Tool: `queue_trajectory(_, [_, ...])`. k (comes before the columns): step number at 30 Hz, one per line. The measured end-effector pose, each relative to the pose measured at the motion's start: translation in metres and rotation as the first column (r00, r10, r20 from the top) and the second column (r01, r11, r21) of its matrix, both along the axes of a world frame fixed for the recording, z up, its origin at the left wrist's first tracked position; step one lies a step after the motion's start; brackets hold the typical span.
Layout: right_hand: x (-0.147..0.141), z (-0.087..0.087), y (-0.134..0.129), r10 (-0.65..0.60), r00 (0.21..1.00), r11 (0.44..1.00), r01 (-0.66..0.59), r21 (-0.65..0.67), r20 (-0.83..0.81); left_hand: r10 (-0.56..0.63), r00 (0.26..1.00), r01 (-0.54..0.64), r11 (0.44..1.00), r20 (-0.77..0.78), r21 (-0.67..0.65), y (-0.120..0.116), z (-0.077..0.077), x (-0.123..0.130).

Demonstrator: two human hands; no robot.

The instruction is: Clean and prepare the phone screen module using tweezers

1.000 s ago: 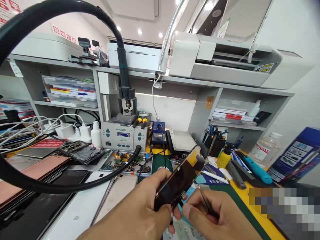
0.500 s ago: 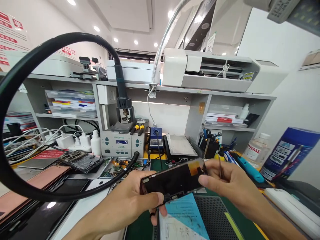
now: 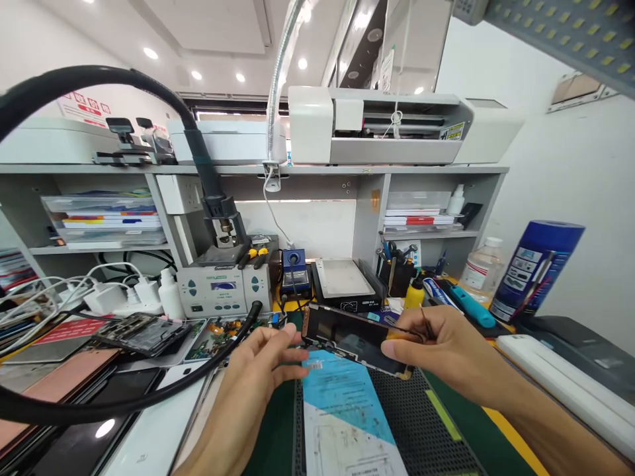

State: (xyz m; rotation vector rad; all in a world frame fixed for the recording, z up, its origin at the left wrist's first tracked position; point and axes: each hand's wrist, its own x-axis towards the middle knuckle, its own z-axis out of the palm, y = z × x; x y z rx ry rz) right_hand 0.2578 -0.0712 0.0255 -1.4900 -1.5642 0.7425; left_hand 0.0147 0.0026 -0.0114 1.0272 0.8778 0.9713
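Observation:
A phone screen (image 3: 347,337), seen from its dark back with metal brackets along its edges, is tilted above the worktop. My right hand (image 3: 441,344) grips its right end, thumb on the back face. A thin dark tool, perhaps tweezers (image 3: 426,322), also lies among those fingers, mostly hidden. Beside the screen's left end is my left hand (image 3: 265,367), fingers apart and holding nothing; whether a fingertip touches the edge I cannot tell. Under the screen lies a blue and white printed card (image 3: 342,403) on a black textured mat (image 3: 421,416).
A black hose (image 3: 149,410) loops across the left side from the grey hot-air station (image 3: 223,291). Phones, including a white one (image 3: 159,416), lie at left by a tray of circuit boards (image 3: 213,340). A blue can (image 3: 536,271) and clear bottle (image 3: 481,268) stand at right.
My left hand has let go of the phone screen and drawn back to its left. In my right hand the screen has tipped, its right end now lower. The camera view has shifted right.

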Motion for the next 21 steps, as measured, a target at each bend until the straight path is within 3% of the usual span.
queue_trajectory(8, [-0.017, -0.012, -0.005, -0.046, 0.999, 0.999, 0.046, 0.009, 0.016, -0.044, 0.998, 0.048, 0.995, 0.038, -0.086, -0.017, -0.005, 0.019])
queue_trajectory(21, [-0.028, -0.024, 0.000, -0.089, 0.995, 0.989, 0.084, -0.118, -0.038, 0.023, 0.999, -0.020, 0.994, 0.029, -0.110, -0.008, -0.010, 0.012])
